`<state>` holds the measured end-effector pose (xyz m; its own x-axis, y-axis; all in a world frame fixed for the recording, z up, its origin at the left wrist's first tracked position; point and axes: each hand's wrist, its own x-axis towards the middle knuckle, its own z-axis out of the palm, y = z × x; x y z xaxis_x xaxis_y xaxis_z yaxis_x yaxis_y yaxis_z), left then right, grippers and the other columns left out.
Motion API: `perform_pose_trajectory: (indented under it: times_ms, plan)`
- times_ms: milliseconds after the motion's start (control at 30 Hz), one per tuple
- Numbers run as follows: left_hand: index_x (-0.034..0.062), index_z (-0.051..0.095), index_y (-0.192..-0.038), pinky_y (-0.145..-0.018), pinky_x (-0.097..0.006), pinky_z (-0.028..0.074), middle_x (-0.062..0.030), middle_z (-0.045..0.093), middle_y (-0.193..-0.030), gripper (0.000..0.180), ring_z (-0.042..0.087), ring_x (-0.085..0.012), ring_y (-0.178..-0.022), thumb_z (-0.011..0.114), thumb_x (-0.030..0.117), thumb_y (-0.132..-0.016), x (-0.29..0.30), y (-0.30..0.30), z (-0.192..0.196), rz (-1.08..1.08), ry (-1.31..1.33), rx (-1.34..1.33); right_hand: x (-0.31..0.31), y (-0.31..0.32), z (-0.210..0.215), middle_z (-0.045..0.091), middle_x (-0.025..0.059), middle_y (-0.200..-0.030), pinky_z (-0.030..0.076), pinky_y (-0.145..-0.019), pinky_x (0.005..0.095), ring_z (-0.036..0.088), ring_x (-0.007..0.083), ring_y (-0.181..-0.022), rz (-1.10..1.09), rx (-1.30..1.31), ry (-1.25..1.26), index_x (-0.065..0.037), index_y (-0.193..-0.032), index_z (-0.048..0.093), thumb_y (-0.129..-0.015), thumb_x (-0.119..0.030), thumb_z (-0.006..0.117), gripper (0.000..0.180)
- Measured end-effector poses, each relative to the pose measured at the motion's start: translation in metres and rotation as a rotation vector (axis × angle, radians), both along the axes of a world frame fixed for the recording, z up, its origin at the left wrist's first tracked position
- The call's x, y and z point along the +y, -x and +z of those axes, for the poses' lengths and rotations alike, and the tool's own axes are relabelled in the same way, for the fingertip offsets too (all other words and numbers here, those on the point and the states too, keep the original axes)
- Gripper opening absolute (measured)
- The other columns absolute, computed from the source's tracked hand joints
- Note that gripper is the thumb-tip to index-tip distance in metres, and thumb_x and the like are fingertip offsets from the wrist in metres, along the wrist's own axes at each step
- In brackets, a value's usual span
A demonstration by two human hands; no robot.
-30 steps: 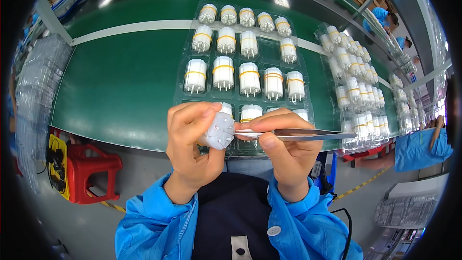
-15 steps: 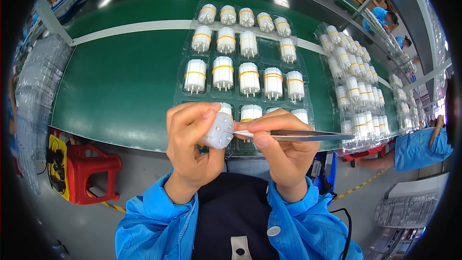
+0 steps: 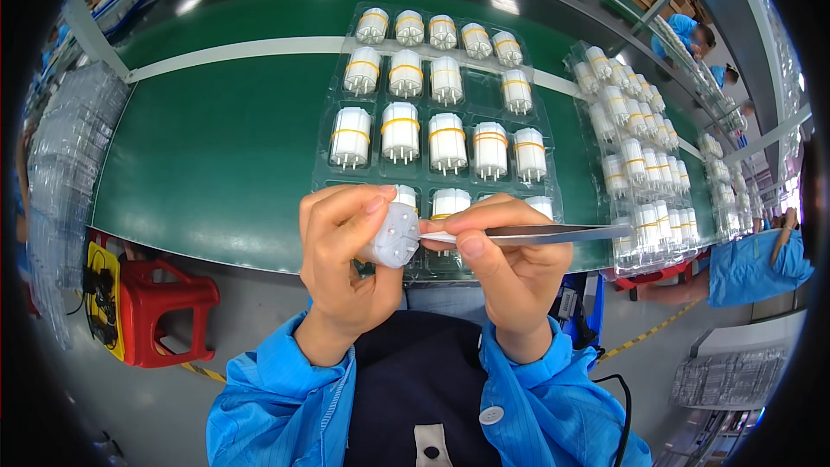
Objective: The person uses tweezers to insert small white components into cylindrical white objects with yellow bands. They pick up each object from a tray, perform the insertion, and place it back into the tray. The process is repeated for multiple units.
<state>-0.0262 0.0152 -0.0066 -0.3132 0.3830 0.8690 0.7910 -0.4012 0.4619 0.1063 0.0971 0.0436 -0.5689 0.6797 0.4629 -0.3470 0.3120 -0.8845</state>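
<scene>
My left hand [image 3: 346, 255] is closed around a white cylindrical part [image 3: 396, 238], its flat end with small metal pins turned to the right. Between the thumb and fingers of my right hand [image 3: 510, 264] are metal tweezers [image 3: 553, 234]. Their narrow tips point left and reach the pin end of the part; whether something tiny sits between the tips I cannot tell. Just beyond my hands lies a clear plastic tray [image 3: 471, 112] holding rows of similar white parts, most with a yellow band and pins facing me. One pocket in its second row holds no part.
More filled trays [image 3: 640, 147] stand along the green bench [image 3: 207, 147] to the right. Stacked clear trays [image 3: 73, 138] rise at the left edge. A red stool [image 3: 164, 307] is below at left. Co-workers in blue sit at far right, one arm [image 3: 782, 242] raised.
The rear end of the tweezers has swung slightly up and to the left as my right fingers shifted a little. My left hand and the white part stay in place.
</scene>
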Motion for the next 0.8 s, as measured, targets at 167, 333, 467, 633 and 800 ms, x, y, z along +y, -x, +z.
perform_pose_trajectory:
  times_ms: [167, 333, 467, 633, 800]
  plan:
    - [0.0000, 0.048, -0.123, -0.082, -0.034, 0.050, -0.0224, 0.058, -0.112, 0.059, 0.055, -0.0284, -0.100, 0.069, -0.015, -0.071, -0.0008, 0.0007, -0.0005, 0.006, 0.007, 0.007, 0.0001, 0.0008, -0.0014, 0.070, 0.0145, -0.086, 0.052, -0.069, 0.0277, 0.067, 0.0181, -0.078, 0.018, 0.019, 0.037, 0.005, -0.093, 0.070, -0.087, 0.000, 0.068, 0.009]
    - [-0.0002, 0.047, -0.123, -0.083, -0.035, 0.050, -0.0227, 0.058, -0.112, 0.058, 0.055, -0.0286, -0.100, 0.068, -0.015, -0.071, -0.0006, -0.0002, -0.0018, -0.006, 0.007, -0.015, -0.0003, 0.0004, -0.0009, 0.070, 0.0146, -0.087, 0.053, -0.069, 0.0280, 0.067, 0.0183, -0.078, 0.011, 0.003, 0.022, 0.005, -0.093, 0.070, -0.087, 0.000, 0.067, 0.009]
    - [-0.0003, 0.047, -0.123, -0.081, -0.034, 0.051, -0.0227, 0.057, -0.112, 0.058, 0.055, -0.0286, -0.100, 0.067, -0.016, -0.071, -0.0001, 0.0006, -0.0003, -0.003, -0.002, 0.003, -0.0004, 0.0015, -0.0021, 0.070, 0.0142, -0.088, 0.052, -0.068, 0.0280, 0.066, 0.0181, -0.078, 0.011, 0.022, 0.023, 0.005, -0.094, 0.070, -0.087, 0.000, 0.068, 0.009]
    - [-0.0001, 0.048, -0.123, -0.081, -0.034, 0.051, -0.0228, 0.057, -0.112, 0.058, 0.055, -0.0286, -0.100, 0.067, -0.015, -0.071, -0.0005, 0.0008, -0.0010, -0.003, 0.008, -0.007, 0.0001, 0.0016, -0.0040, 0.070, 0.0134, -0.088, 0.051, -0.067, 0.0280, 0.065, 0.0179, -0.078, 0.006, 0.008, 0.003, 0.005, -0.095, 0.070, -0.086, 0.000, 0.068, 0.010]
    - [0.0003, 0.048, -0.123, -0.082, -0.035, 0.050, -0.0223, 0.058, -0.112, 0.058, 0.055, -0.0286, -0.100, 0.068, -0.015, -0.071, -0.0005, 0.0014, -0.0007, 0.002, 0.005, 0.001, 0.0021, 0.0001, -0.0039, 0.070, 0.0138, -0.090, 0.051, -0.068, 0.0283, 0.065, 0.0184, -0.078, 0.029, 0.002, -0.005, 0.005, -0.095, 0.070, -0.086, 0.001, 0.067, 0.010]
